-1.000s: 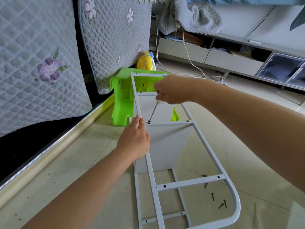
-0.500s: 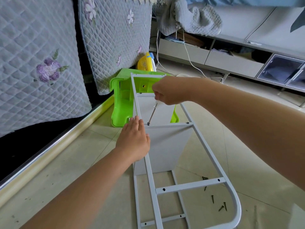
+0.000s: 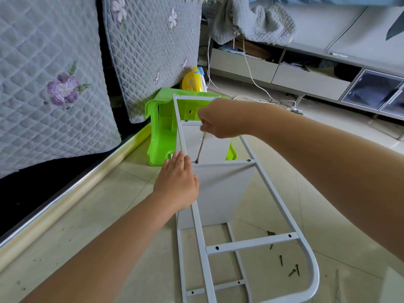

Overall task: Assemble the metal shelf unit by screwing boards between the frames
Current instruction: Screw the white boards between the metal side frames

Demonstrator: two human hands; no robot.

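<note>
— Frame (image 3: 197, 217) status? What does it look like from where you sit?

— White-painted metal, lying on the tiled floor (image 3: 109, 215), with a rounded end near me and crossbars with screw holes. I see a white board (image 3: 218, 193) standing between the two frames.

— And the hands?

— My right hand (image 3: 220, 121) grips a screwdriver (image 3: 200, 147), tip on a screw (image 3: 196, 162) in the crossbar. My left hand (image 3: 177, 182) rests flat on the frame's rail, fingers straight. Loose screws (image 3: 293, 271) lie beside the rounded end.

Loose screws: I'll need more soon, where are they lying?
The loose screws lie on the floor tiles at the lower right of the head view, inside the curved end of the metal frame.
</note>
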